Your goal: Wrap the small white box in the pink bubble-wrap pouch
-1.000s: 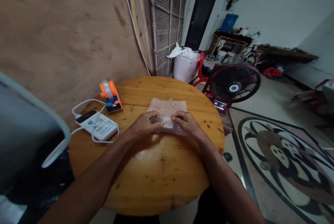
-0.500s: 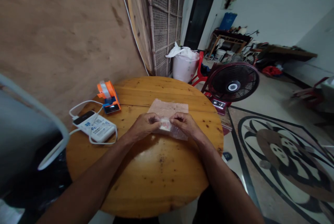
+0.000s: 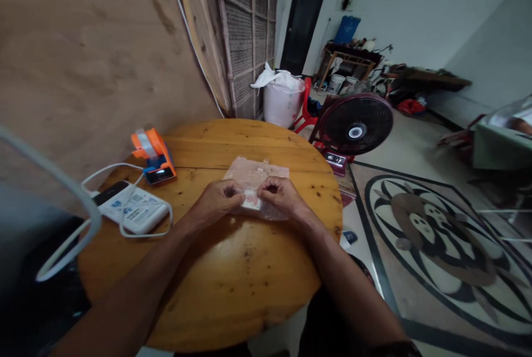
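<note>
Between my two hands is a small white packet (image 3: 251, 200) with reddish print; its exact kind is not clear. My left hand (image 3: 219, 199) pinches the packet's left side with thumb and forefinger. On the opposite side, my right hand (image 3: 279, 195) grips it in the same way, the other fingers curled in. Under the packet lies a sheet of clear, pinkish bubble wrap (image 3: 272, 171), flat on the round wooden table (image 3: 249, 268). Part of the wrap is covered by my hands.
To the left on the table are a white power bank (image 3: 137, 210) with a looped cable and an orange tape dispenser (image 3: 153, 154). Beyond the right edge stands a dark red fan (image 3: 356, 127). Behind the table is a white sack (image 3: 284, 99) beside a red chair (image 3: 305, 107).
The whole view has shifted, so the table and hands appear farther left. Both hands keep their pinch on the packet, which stays over the bubble wrap.
</note>
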The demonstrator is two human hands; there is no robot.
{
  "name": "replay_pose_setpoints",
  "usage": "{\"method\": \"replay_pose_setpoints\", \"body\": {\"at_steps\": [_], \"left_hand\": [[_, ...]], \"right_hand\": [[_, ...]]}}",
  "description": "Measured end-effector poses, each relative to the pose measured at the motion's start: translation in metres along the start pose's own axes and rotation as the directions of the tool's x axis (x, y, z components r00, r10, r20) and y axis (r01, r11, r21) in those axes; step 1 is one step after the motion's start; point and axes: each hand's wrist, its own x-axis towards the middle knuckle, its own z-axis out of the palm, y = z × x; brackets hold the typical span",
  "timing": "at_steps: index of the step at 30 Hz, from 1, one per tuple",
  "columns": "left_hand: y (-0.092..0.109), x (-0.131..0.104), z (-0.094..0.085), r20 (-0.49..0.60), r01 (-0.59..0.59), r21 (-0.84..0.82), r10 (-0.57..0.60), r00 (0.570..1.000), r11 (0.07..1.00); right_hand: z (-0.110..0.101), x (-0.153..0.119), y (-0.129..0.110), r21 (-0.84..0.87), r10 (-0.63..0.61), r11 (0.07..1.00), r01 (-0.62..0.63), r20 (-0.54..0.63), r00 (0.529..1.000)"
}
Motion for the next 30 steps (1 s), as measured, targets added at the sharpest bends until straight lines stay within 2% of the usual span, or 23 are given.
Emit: {"method": "replay_pose_setpoints", "body": {"at_steps": [6,13,18,23,26,30], "left_hand": [[-0.008,0.002,0.000,0.024,-0.026,0.015,0.026,0.999,1.000],[-0.003,-0.001,0.000,0.005,0.013,0.022,-0.013,1.000,1.000],[-0.007,0.001,-0.001,0.020,0.001,0.065,-0.003,1.000,0.998],[-0.003,0.001,0.001,0.036,0.012,-0.010,-0.012,0.999,1.000],[0.003,-0.001,0.003,0.008,0.015,0.032,-0.016,1.000,0.999],[0.004,-0.002,0.006,-0.059,-0.012,0.006,0.012,0.998,1.000]], "right_hand": [[0.002,-0.002,0.002,-0.041,-0.007,0.999,0.007,-0.014,1.000],[0.003,-0.003,0.003,-0.071,-0.030,0.997,0.029,-0.013,0.999],[0.003,-0.002,0.004,-0.059,-0.050,0.997,0.050,-0.008,0.999],[0.004,-0.001,0.005,-0.020,-0.064,0.998,0.064,0.010,0.998],[0.003,-0.001,0.004,-0.018,-0.062,0.998,0.063,0.015,0.998],[0.003,-0.001,0.001,0.007,-0.040,0.999,0.040,0.022,0.999]]}}
